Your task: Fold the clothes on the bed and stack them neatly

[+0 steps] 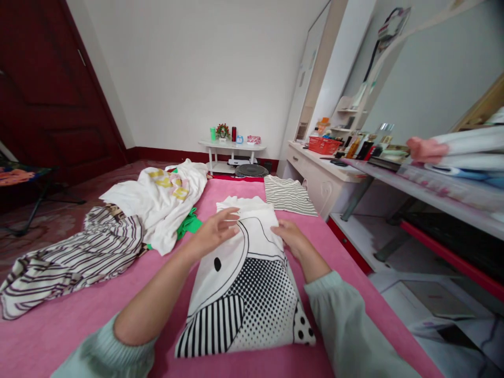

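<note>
A white T-shirt with a black dotted and striped print [246, 286] lies folded lengthwise on the pink bed [71, 325] in front of me. My left hand [217, 227] hovers over its upper left part, fingers stretched out and apart. My right hand [289, 235] rests on the shirt's upper right edge, fingers flat on the cloth. Neither hand grips anything.
A folded striped top [289, 195] lies beyond the shirt at the bed's far right. To the left is a heap of clothes: a white garment [165, 202], a green piece [190, 223], a striped one [74, 254]. A cluttered dresser [326, 168] stands close on the right.
</note>
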The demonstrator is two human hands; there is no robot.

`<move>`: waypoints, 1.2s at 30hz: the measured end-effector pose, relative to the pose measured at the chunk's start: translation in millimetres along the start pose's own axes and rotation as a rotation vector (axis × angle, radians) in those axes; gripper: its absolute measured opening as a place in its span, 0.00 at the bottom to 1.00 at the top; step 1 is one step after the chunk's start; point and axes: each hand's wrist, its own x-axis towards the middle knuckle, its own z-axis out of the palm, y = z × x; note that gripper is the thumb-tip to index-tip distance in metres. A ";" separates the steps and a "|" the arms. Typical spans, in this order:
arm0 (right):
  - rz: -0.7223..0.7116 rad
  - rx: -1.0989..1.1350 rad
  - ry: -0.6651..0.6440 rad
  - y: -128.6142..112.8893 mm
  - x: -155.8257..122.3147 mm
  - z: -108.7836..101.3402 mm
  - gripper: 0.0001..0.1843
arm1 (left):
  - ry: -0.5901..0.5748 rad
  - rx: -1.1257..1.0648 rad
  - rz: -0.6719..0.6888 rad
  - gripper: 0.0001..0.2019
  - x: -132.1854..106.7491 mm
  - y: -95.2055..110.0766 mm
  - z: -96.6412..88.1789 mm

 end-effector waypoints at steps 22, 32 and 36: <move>-0.231 -0.345 0.155 59.8 30.7 -15.6 0.29 | 0.014 0.857 0.136 0.25 -3.8 -54.1 22.4; -0.310 -0.812 0.311 33.2 15.3 -13.1 0.20 | 0.492 0.836 -0.410 0.20 -5.8 -43.6 -31.8; -0.508 -0.798 0.280 14.6 3.9 8.3 0.15 | 0.439 0.743 -0.369 0.18 -2.8 -49.9 -29.5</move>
